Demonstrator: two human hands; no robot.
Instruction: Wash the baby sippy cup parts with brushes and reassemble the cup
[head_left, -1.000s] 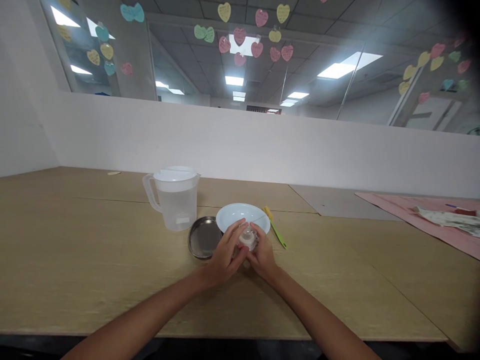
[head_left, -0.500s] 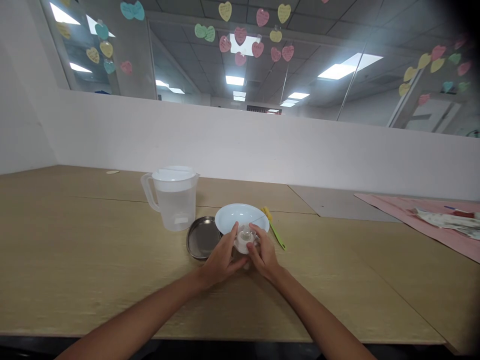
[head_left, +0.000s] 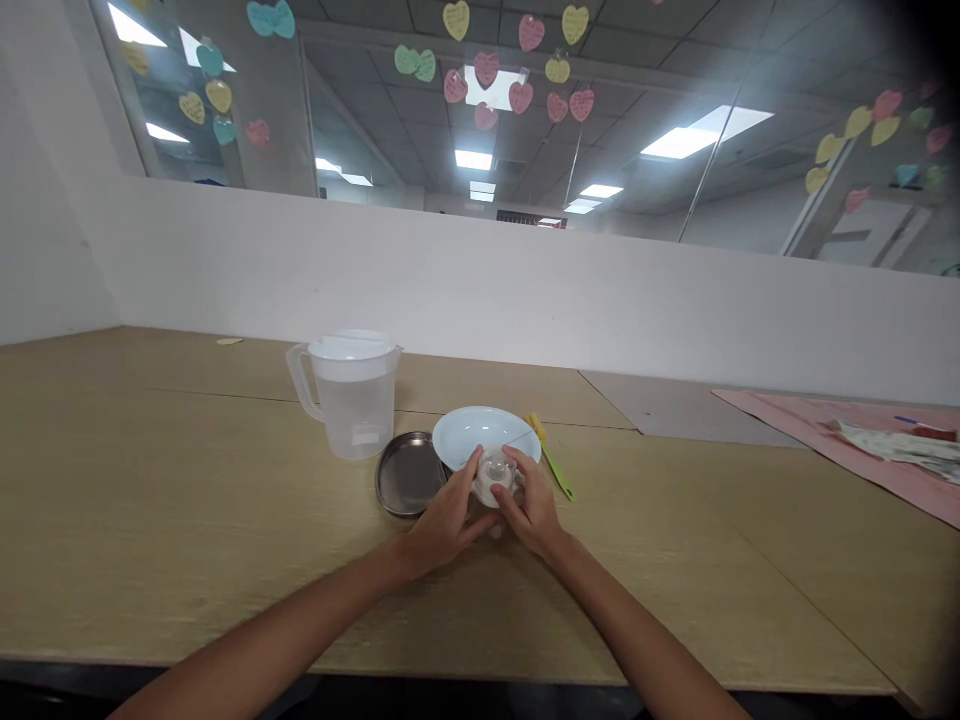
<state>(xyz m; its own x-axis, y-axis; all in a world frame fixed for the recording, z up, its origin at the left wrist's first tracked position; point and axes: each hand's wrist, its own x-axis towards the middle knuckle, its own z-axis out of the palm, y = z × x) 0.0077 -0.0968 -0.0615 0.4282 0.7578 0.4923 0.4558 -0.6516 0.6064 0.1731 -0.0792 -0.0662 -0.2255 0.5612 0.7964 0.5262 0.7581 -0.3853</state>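
Both of my hands meet at the middle of the table, around a small clear container (head_left: 495, 480) with a whitish band and a rounded see-through top. My left hand (head_left: 448, 515) grips its left side, thumb up along the edge. On the right side my right hand (head_left: 530, 508) is closed on it, fingers bent over the rim. My palms and fingers hide much of its lower part, and its exact kind is unclear. Just beyond it stands a white bowl (head_left: 480, 425). A steel tray (head_left: 409, 475) lies left of my left hand, its right edge partly covered.
A lidded clear plastic pitcher (head_left: 356, 400) with liquid stands behind the tray. Right of the bowl lies a brush (head_left: 553, 462) with yellow bristles and a green handle. A pink cloth (head_left: 795, 430) with several items covers the far right. A white wall (head_left: 480, 290) bounds the back.
My hands keep their hold on the small clear container, which tilts slightly. The whole view has shifted a little; the other objects have not moved.
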